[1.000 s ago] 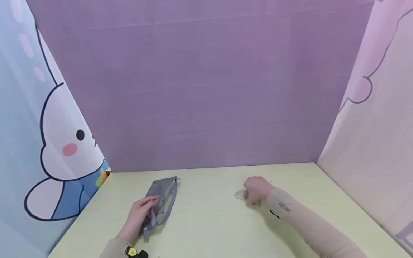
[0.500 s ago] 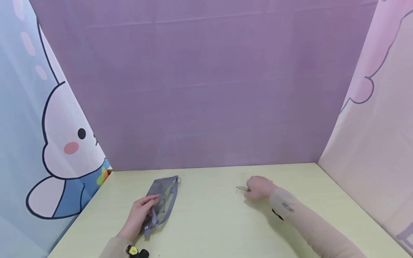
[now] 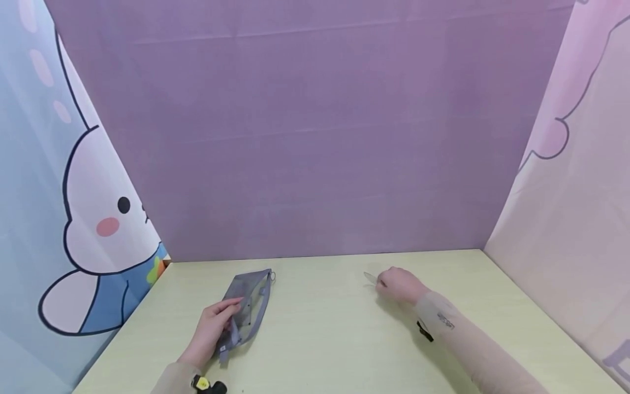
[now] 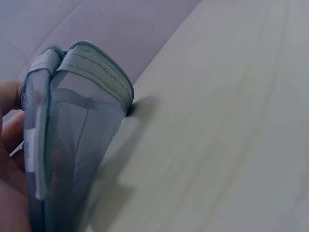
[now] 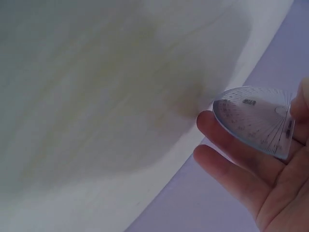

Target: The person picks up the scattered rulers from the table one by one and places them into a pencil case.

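At the left of the head view, my left hand [image 3: 210, 329] grips the near side of a grey mesh zip pouch [image 3: 246, 284]. Its mouth gapes open along the zipper, and a small ring hangs at the far end. The left wrist view shows the pouch [image 4: 79, 111] standing up from the table, fingers behind its wall. Off to the right, my right hand [image 3: 401, 285] pinches a clear protractor [image 5: 251, 118] by its straight-edged side. Two fingers stretch out beneath it in the right wrist view. From the head, the protractor [image 3: 371, 278] appears nearly edge-on, tilted.
A pale yellow-green table [image 3: 305, 339] lies under both hands. Behind it rises a purple cloth backdrop [image 3: 315, 131]. A curtain with a cartoon figure [image 3: 105, 186] hangs on the left, and a pale curtain [image 3: 581, 219] on the right.
My right hand has tilted the protractor up from a flatter pose and shifted it slightly right and away. The left hand and pouch stay in place.
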Demonstrator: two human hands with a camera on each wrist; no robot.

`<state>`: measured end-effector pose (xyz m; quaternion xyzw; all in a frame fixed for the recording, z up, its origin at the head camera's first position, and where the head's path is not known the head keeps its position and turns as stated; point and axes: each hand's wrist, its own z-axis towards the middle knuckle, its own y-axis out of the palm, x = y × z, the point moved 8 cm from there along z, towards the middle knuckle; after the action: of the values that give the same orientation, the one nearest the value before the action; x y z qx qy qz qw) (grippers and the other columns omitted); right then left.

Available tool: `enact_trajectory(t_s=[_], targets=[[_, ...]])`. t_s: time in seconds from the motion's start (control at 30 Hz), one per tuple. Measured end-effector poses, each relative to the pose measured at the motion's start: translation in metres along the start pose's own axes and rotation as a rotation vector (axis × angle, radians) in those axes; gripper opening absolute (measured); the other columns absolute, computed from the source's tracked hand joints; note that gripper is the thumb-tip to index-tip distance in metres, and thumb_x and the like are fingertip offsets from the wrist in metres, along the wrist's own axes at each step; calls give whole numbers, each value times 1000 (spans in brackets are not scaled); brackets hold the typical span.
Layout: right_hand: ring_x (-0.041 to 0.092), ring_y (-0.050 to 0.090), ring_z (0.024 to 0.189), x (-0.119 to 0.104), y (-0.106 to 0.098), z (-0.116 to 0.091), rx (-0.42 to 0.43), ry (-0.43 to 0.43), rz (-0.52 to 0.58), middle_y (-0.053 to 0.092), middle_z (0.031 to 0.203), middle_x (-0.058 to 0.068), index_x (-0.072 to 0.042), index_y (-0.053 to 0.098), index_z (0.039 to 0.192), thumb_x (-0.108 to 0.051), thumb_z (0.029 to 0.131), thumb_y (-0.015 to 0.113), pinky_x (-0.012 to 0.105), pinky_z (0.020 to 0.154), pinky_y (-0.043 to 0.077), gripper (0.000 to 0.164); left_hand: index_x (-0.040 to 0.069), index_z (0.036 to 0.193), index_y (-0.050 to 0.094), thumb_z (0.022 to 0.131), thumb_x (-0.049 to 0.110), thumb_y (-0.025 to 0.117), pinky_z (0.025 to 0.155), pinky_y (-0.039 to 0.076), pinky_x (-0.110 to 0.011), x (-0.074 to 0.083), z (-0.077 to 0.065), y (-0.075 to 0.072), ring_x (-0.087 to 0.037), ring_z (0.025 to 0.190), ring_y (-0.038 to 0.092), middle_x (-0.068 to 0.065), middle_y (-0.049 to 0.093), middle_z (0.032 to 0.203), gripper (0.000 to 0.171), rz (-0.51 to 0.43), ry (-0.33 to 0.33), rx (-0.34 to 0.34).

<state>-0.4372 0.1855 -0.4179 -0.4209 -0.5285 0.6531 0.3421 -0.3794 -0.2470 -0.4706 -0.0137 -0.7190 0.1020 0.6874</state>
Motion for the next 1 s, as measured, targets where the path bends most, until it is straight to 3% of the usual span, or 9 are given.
enact_trajectory(t_s=[0.2,0.3,0.43,0.57,0.7,0.87,1.0], targets=[[12,46,56,9,-3,1,75,79,127,56,65,-5,-12,67,73,-9,86,57,32,61,42,16,0,124,64,92,18,62,59,43,-26,0,0,0,-12,62,44,0,56,90,37,5,-8,3],[13,47,56,16,0,1,94,150,267,55,63,-3,-10,67,74,-9,86,58,31,59,42,16,1,124,64,92,18,62,59,43,-26,-1,0,1,-12,62,44,0,56,89,37,9,-11,2],[17,59,61,23,4,-2,106,244,519,64,68,4,-1,72,84,-8,89,56,31,59,50,18,0,124,64,91,17,62,58,42,-26,-1,0,1,-11,60,43,0,52,81,37,4,-7,1],[21,64,71,22,8,-8,67,265,792,69,81,12,7,70,94,-11,91,55,36,65,54,24,-1,124,64,92,17,62,58,42,-26,0,-1,1,-11,59,42,0,50,80,37,5,-2,3],[19,60,79,18,14,-14,-15,245,1041,67,94,13,13,64,109,-12,94,54,36,77,53,31,-1,124,63,92,17,62,59,43,-26,0,-1,1,-12,61,43,-1,53,86,37,7,1,1],[15,59,82,19,25,-18,-66,253,1232,64,100,10,14,52,128,-7,94,56,33,79,52,40,-2,125,63,92,17,62,58,44,-27,0,-1,1,-12,60,43,-2,52,84,38,-3,-1,-2],[16,62,82,21,34,-20,-85,276,1336,62,99,11,12,40,135,-3,92,57,32,77,53,48,-1,125,63,92,17,62,58,44,-27,0,-1,1,-12,60,43,-2,51,83,37,-6,-4,0]])
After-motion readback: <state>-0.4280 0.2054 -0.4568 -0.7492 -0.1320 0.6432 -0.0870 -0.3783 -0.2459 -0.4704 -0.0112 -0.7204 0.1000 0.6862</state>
